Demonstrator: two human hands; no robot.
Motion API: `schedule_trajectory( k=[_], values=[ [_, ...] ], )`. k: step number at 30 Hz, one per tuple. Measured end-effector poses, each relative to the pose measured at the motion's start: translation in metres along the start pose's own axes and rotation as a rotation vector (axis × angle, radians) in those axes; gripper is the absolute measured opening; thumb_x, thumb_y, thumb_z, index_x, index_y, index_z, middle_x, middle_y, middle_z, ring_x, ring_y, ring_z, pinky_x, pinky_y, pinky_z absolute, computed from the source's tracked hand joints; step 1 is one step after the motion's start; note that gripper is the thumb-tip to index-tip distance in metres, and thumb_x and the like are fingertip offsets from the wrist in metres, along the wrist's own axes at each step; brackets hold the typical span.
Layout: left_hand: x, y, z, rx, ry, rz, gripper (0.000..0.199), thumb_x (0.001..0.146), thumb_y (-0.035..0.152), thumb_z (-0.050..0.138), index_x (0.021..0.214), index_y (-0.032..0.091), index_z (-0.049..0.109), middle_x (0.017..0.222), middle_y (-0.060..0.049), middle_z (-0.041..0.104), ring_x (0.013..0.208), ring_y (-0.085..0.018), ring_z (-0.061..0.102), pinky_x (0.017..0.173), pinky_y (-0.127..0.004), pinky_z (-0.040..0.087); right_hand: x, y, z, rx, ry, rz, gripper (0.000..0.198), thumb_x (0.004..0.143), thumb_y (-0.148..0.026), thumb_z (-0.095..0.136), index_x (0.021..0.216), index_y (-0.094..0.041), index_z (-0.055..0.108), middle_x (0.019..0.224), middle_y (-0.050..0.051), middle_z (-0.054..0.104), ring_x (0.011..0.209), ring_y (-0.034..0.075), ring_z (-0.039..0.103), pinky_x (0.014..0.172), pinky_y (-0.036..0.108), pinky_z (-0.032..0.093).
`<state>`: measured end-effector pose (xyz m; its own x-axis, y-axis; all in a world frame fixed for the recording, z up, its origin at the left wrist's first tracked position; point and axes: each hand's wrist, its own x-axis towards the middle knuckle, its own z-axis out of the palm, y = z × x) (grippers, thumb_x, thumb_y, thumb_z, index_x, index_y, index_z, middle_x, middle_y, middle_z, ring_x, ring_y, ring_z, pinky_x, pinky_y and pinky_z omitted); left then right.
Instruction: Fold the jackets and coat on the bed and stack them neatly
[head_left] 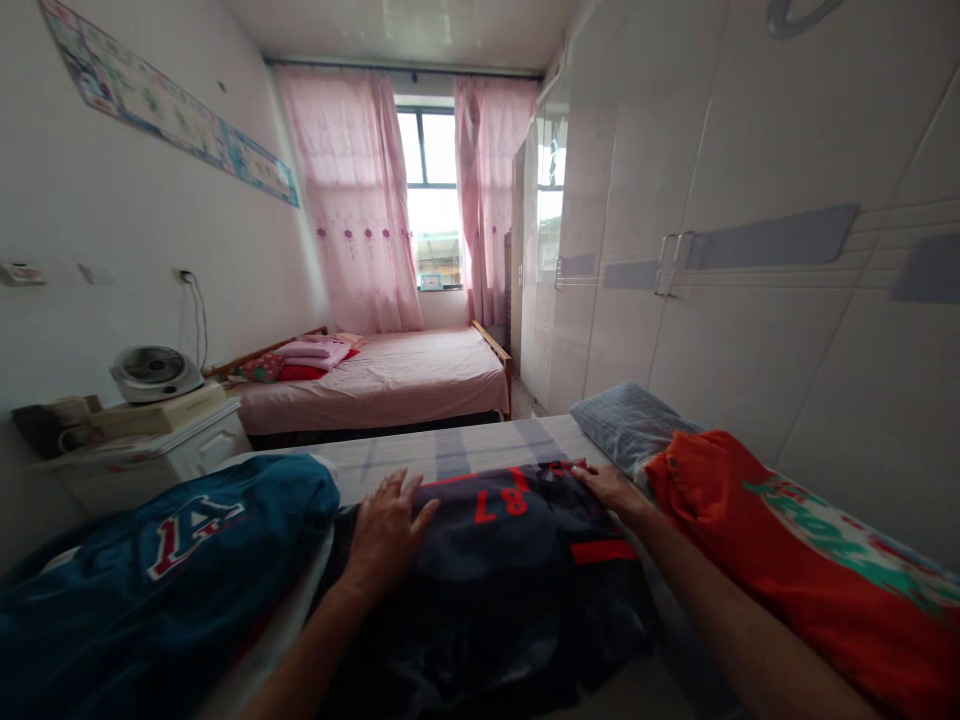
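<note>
Dark garment w/ red print lies mid-bed, teal garment at its 9 o'clock, orange garment at its 3. L hand rests palm-down, fingers spread, at its 11; R hand touches its 1 o'clock edge, can't tell if pinching. Slick-looking cloth could prob. rumple w/ uneven pressure; R forearm, swung twd 3, might snag the orange garment.

Dark garment reads "87"; teal garment, "A".

The dark garment looks smooth cloth, the wardrobe glossy, its handles metal, the bed rail wood.
</note>
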<state>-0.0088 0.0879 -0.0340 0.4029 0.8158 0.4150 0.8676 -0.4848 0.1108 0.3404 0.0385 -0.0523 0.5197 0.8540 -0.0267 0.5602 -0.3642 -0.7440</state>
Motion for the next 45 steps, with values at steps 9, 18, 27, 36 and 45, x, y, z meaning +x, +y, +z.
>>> schedule_trajectory(
  k=[9,18,27,36,45],
  values=[
    [-0.03,-0.005,0.054,0.049,-0.027,0.052,0.053,0.089,0.042,0.038,0.137,0.02,0.039,0.144,-0.01,0.037,0.135,-0.029,0.029,0.106,-0.053,0.025,0.002,0.013,0.025,-0.256,0.102,0.029,0.039,0.091,-0.036,0.029,0.105,-0.017,0.059,0.1,0.016,0.067,0.092,0.026,0.063,0.074,0.033,0.041],
    [-0.027,0.0,0.05,0.044,-0.027,0.036,0.053,0.089,0.041,0.039,0.136,0.019,0.041,0.143,-0.01,0.038,0.134,-0.029,0.03,0.106,-0.054,0.025,-0.004,-0.002,-0.013,-0.204,0.155,-0.067,0.034,0.086,-0.031,0.04,0.103,-0.012,0.063,0.1,0.013,0.068,0.093,0.023,0.063,0.079,0.03,0.045],
    [-0.027,-0.001,0.05,0.06,-0.022,0.048,0.053,0.088,0.041,0.039,0.135,0.018,0.042,0.142,-0.011,0.039,0.133,-0.03,0.031,0.105,-0.055,0.024,-0.09,-0.134,0.047,-0.237,0.061,-0.775,0.052,0.088,-0.042,0.042,0.134,-0.018,0.042,0.141,0.009,0.041,0.131,0.023,0.033,0.108,0.039,0.024],
    [-0.028,0.0,0.046,0.048,-0.016,0.037,0.052,0.089,0.041,0.037,0.136,0.019,0.042,0.142,-0.009,0.041,0.131,-0.029,0.035,0.106,-0.053,0.024,-0.07,-0.043,0.08,-0.563,-0.049,-0.577,0.065,0.088,-0.057,0.032,0.14,-0.019,0.034,0.148,0.008,0.029,0.138,0.027,0.018,0.11,0.05,0.008],
    [-0.028,0.002,0.044,0.017,-0.007,0.028,0.051,0.088,0.041,0.04,0.134,0.018,0.045,0.14,-0.01,0.043,0.132,-0.029,0.034,0.106,-0.053,0.023,-0.059,0.03,0.02,-0.093,0.026,-0.177,0.058,0.077,-0.042,0.051,0.128,-0.014,0.049,0.14,0.012,0.043,0.133,0.027,0.031,0.111,0.04,0.018]
  ],
)
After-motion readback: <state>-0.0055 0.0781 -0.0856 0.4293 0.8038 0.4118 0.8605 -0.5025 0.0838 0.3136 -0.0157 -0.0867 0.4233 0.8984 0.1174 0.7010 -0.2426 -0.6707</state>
